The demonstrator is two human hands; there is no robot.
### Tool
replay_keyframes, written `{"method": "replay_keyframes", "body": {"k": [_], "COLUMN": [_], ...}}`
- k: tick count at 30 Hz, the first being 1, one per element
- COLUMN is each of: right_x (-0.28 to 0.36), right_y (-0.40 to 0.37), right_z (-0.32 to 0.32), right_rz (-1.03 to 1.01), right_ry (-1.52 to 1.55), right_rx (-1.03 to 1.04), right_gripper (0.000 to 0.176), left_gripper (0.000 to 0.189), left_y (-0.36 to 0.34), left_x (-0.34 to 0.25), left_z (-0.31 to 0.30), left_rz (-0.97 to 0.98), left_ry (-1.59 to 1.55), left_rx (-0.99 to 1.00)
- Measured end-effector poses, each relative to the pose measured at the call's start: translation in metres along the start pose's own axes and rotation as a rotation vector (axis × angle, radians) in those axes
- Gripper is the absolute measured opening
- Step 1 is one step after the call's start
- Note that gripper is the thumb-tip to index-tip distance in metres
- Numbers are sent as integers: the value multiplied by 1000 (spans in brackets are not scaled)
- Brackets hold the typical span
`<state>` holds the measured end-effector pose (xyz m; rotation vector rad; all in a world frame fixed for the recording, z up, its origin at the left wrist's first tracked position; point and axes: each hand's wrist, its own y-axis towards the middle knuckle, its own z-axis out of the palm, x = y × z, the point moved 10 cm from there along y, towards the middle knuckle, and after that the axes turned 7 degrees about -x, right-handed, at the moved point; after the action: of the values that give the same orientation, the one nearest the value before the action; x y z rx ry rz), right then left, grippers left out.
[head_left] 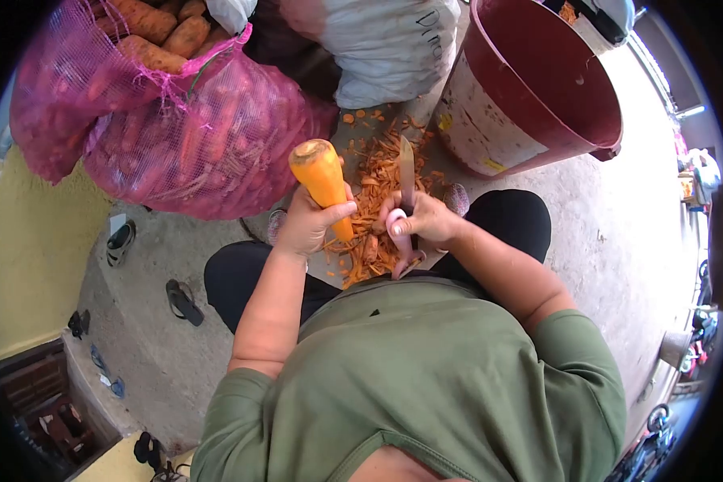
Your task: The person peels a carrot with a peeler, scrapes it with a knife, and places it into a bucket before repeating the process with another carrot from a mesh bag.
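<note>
My left hand is closed round a peeled orange carrot, its thick stem end up and its narrow end pointing down. In my right hand is a knife, blade upward, and against its handle lies a pale pink, looped piece whose kind I cannot make out. Both hands are above a heap of orange peelings on the floor between my feet. An unpeeled-looking carrot piece lies among the peelings, below and between the hands.
A pink mesh sack full of unpeeled carrots stands at the left. Beyond the peelings is a white sack. A large dark red bucket stands at the right. Sandals lie on the concrete floor at left.
</note>
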<state>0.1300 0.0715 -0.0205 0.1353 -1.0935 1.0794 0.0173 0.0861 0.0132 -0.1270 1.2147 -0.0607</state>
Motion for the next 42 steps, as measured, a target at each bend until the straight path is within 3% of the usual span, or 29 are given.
{"method": "replay_keyframes", "body": {"k": [2, 4, 8, 13, 16, 19, 24, 42], "right_x": [-8, -21, -42, -16, 19, 14, 14, -19], "right_y": [-4, 1, 8, 8, 13, 20, 23, 41], "right_z": [4, -12, -37, -31, -29, -35, -35, -53], "right_rz": [32, 15, 48, 71, 38, 135, 105, 190], "right_ry": [62, 31, -81, -148, -1055, -1377, -1414, -1438], "right_rx": [-6, -158, -445, -474, -352, -325, -317, -304], "right_gripper": [38, 38, 43, 39, 46, 46, 41, 36], "left_gripper": [47, 41, 36, 33, 37, 47, 37, 39], "left_y": [-3, -6, 0, 3, 5, 9, 6, 4], "left_x": [28, 46, 44, 53, 67, 67, 71, 99], "left_z": [-9, -14, -14, -23, -36, -38, -34, -38], "left_rz": [-124, -240, -117, -113, -115, -105, -145, -232], "left_ry": [-63, -33, 206, 333, 441, 486, 627, 868], "left_rx": [-76, -101, -88, -141, -191, -202, -189, -93]}}
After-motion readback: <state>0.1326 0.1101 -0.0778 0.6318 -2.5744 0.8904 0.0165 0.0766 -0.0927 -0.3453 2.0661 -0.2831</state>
